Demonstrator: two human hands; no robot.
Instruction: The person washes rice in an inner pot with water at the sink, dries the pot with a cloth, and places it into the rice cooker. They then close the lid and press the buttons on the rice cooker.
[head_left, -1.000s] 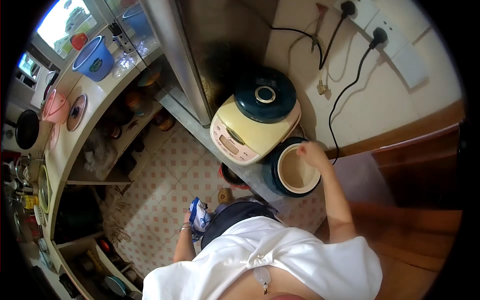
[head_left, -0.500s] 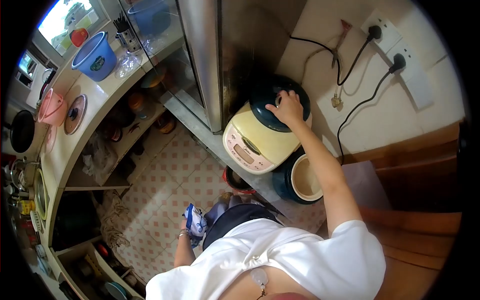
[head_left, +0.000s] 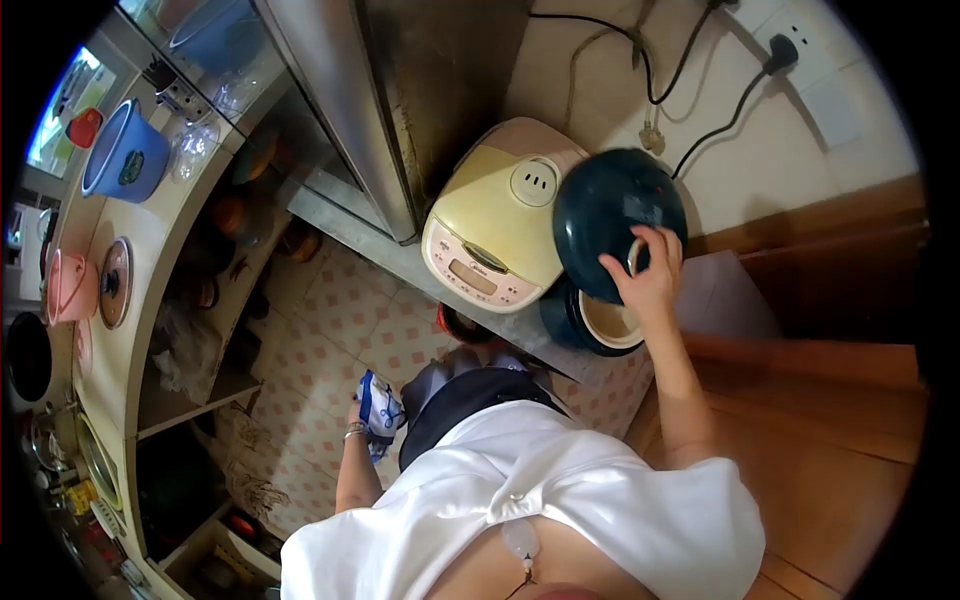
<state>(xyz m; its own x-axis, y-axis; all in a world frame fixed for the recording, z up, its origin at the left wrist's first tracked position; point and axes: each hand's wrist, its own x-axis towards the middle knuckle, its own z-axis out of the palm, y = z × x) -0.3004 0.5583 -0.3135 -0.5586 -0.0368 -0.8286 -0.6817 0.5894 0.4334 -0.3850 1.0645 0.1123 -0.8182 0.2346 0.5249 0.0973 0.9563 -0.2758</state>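
My right hand (head_left: 652,275) grips the ring-shaped knob of a dark teal round lid (head_left: 610,215). That lid is held tilted above the far side of a dark teal pot (head_left: 562,325) with a cream inside, partly covering its mouth. Left of the lid stands a cream and pink rice cooker (head_left: 492,225), its own cover down. Low at my side, my left hand (head_left: 356,412) is closed on a crumpled blue-and-white cloth or packet (head_left: 382,410); which of the two I cannot tell.
Black plugs and cords (head_left: 735,125) run along the tiled wall behind. A metal-framed glass door (head_left: 350,120) stands left of the cooker. The curved counter (head_left: 165,240) carries a blue bucket (head_left: 128,155), a pink bucket (head_left: 72,287) and a glass lid (head_left: 115,283). Wooden furniture (head_left: 800,400) is at right.
My right hand has carried the teal lid from above the rice cooker rightward and nearer, over to the pot. The cooker's top is now uncovered. My left hand still holds the blue-and-white item.
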